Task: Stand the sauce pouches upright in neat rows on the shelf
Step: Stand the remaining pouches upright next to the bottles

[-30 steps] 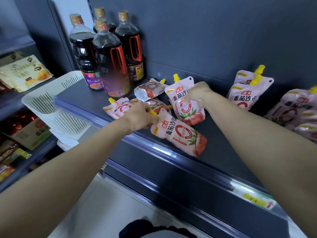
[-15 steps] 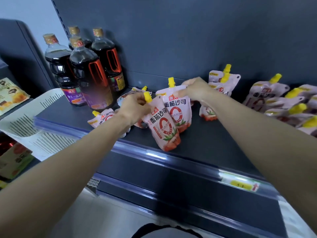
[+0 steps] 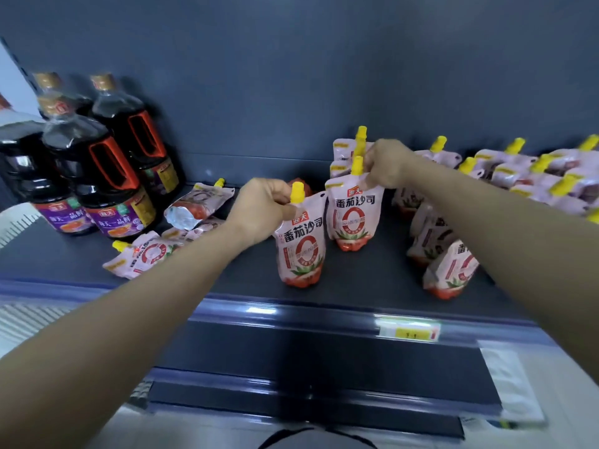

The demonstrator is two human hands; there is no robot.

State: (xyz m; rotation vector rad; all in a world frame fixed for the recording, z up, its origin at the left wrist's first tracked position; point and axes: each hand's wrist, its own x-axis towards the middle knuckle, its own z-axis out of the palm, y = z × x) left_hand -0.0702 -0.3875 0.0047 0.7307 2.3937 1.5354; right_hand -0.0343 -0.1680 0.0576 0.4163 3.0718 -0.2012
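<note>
Each tomato sauce pouch is best lowered straight down by its top and released only once the flat base bears evenly on the shelf (image 3: 356,283), with the label turned forward and the body aligned with its neighbour. The front pouch (image 3: 301,251) is pinched at its top corner, beside the yellow cap, by the left hand (image 3: 259,209), whose fingers are curled on it. This pouch hangs upright below and to the right of that hand, its base at or just above the shelf near the front edge. The rear pouch (image 3: 353,215) is gripped at its top by the right hand (image 3: 385,163) and stands directly behind the front one. Standing pouches (image 3: 450,270) are seen just to the right. Fallen pouches (image 3: 146,257) lie to the left, near the soy sauce bottles (image 3: 107,176), and are judged not yet dealt with.
</note>
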